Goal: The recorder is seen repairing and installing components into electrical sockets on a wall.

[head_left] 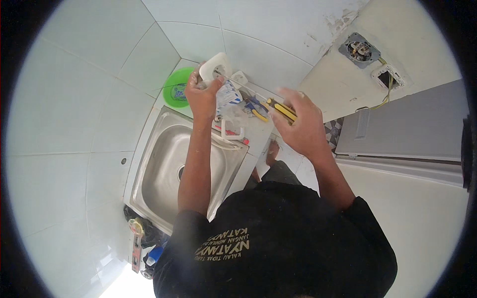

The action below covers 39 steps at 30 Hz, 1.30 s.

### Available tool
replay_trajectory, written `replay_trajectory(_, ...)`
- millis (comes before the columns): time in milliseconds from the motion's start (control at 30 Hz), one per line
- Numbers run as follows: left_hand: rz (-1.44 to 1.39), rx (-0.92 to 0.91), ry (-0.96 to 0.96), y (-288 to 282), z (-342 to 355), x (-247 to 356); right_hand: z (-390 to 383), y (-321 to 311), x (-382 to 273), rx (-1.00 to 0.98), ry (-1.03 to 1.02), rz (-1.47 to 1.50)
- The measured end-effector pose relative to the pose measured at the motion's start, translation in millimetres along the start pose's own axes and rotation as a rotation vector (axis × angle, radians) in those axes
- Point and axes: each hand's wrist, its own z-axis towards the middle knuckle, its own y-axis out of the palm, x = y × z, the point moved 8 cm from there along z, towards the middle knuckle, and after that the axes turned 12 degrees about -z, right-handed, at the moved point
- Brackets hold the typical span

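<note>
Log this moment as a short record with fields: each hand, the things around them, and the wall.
left hand: holds a white socket cover up over the counter
right hand: grips a yellow-and-black screwdriver, shaft reaching the cover
counter: pliers, white frame, green plate
sink: stainless steel, below the left forearm
wall: open socket box, wires showing

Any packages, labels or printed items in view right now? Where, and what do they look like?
Plastic packet: on the counter under the left hand, crinkled, white and blue with some red.
Shirt print: on the person's black shirt, yellowish lettering block.
No screens or signs visible.
</note>
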Motion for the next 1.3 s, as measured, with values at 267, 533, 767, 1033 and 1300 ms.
replay_trajectory(267, 0.441, -0.1, 0.086, 6.1, -5.5, 8.5, 7.0, 13.9, 15.5, -0.232, 0.052, -0.097)
replay_trajectory(533, 0.674, -0.147, -0.027, 6.0, -5.4, -5.3, 12.1, 7.0, -10.0, -0.061, -0.406, -0.287)
replay_trajectory(767, -0.089, -0.008, -0.209, -21.0, -5.6, -43.0, 25.5, 20.6, 26.2, -0.42, 0.22, -0.201)
replay_trajectory(1033, -0.525, 0.072, -0.487, -25.3, -13.8, -75.0, 30.4, -14.6, -21.1, 0.056, -0.129, -0.033)
replay_trajectory(1300, -0.927, -0.142, -0.517, -24.2, -23.2, -74.2, 39.1, -2.5, -10.2, -0.259, -0.067, -0.052)
